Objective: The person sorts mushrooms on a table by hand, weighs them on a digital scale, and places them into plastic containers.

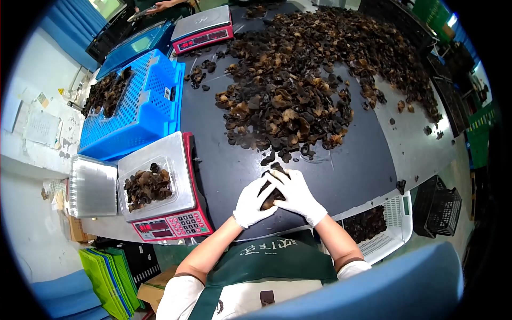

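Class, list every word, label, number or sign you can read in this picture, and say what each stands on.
None reads with certainty:
Apron: pale characters, too unclear to quote.
Near scale: red display digits and key markings, too blurred.
Far scale: red digits, too blurred.
Blue crate: small white label, too small.
Wall paper: lines of writing, too small.
Yellow sign on the wall: too small.

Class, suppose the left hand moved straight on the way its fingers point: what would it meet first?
Probably the right hand: the left hand points forward and to the right, towards its fingers. Their fingertips overlap in this view, so depth and actual contact are unclear.
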A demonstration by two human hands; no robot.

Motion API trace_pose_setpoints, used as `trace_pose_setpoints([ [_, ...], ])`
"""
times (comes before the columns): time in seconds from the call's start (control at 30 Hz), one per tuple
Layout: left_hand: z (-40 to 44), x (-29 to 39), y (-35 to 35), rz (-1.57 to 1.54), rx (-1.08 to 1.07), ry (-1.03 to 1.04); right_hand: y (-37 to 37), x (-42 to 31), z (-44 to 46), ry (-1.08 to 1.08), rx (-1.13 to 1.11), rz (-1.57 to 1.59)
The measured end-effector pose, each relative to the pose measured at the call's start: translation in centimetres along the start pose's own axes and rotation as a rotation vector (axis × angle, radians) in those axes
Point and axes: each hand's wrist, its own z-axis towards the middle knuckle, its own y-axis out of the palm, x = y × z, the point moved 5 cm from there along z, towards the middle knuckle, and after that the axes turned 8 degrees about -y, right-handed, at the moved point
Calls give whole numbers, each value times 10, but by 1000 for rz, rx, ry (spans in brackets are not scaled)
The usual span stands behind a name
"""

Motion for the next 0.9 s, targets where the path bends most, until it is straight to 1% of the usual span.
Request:
trace_pose_setpoints([
  [0.07, -14, -1, -2, 141, -47, 8, 1, -5, -10, -15, 52, 24],
  [0.1, -17, 1, -6, 167, -3, 15, -1, -8, -15, -25, 197, 2],
  [0.13, -20, 0, -7, 170, 5, 9, 1, -7, -21, -42, 237, -18],
  [0.2, -25, -9, -14, 65, 86, -128, 0, -2, -26, 11, 303, 38],
  [0.23, -24, -10, -19, 6, 161, -169, -4, 3, -24, 66, 394, 142],
  [0.27, -23, -14, -22, -77, 190, -222, -6, 7, -24, 170, 514, 237],
  [0.33, -19, -19, -33, -287, 255, -376, -9, 19, -24, 437, 704, 438],
  [0.37, -19, -15, -43, -349, 299, -398, -6, 25, -25, 621, 771, 617],
  [0.4, -19, -12, -55, -386, 293, -443, 0, 31, -27, 809, 820, 802],
  [0.47, -20, -5, -90, -449, 348, -390, 9, 42, -23, 716, 926, 808],
  [0.5, -20, 0, -115, -446, 368, -373, 14, 44, -21, 717, 946, 899],
  [0.57, -26, 4, -177, -208, 441, -304, 18, 39, -17, 718, 938, 1063],
  [0.6, -32, -1, -209, -95, 473, -266, 21, 37, -12, 702, 954, 1051],
  [0.67, -47, -24, -266, 31, 511, -237, 23, 28, 0, 660, 894, 998],
  [0.73, -66, -59, -309, 204, 474, -248, 29, 19, 13, 624, 844, 951],
  [0.8, -78, -82, -338, 283, 378, -282, 35, 6, 31, 616, 789, 901],
  [0.83, -82, -96, -344, 350, 304, -273, 36, -4, 43, 579, 765, 877],
  [0.87, -87, -113, -345, 382, 182, -306, 37, -14, 52, 594, 702, 831],
  [0.9, -91, -121, -341, 425, 141, -276, 42, -21, 61, 562, 654, 834],
])
